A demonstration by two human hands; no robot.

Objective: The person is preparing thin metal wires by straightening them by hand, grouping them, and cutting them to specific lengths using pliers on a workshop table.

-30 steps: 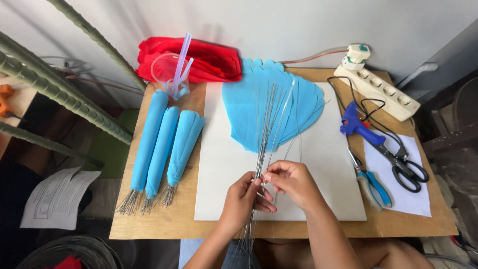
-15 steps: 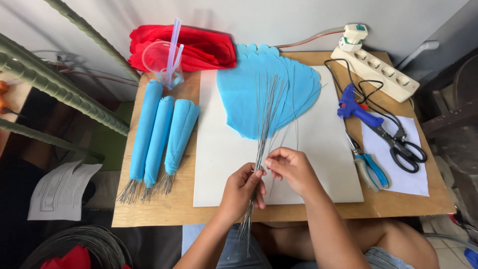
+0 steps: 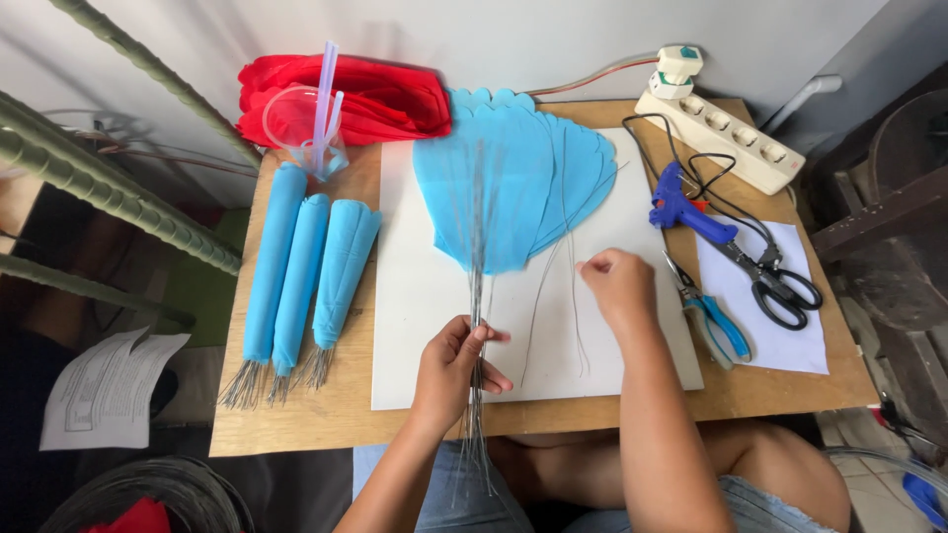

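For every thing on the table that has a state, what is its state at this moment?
wire bundle: gripped by left hand
right hand: on the white board, pinching a single wire, it seems
blue rolls: rolled, lying side by side
scissors: closed
pliers: lying flat, closed
glue gun: lying down, cord attached
power strip: one plug in

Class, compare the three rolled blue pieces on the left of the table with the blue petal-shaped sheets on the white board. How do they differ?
The rolled blue pieces are tight tubes with wire ends sticking out below; the blue petal sheets lie flat and fanned. The rolls rest side by side on the bare table; the sheets overlap on the white board. Both share the same light blue.
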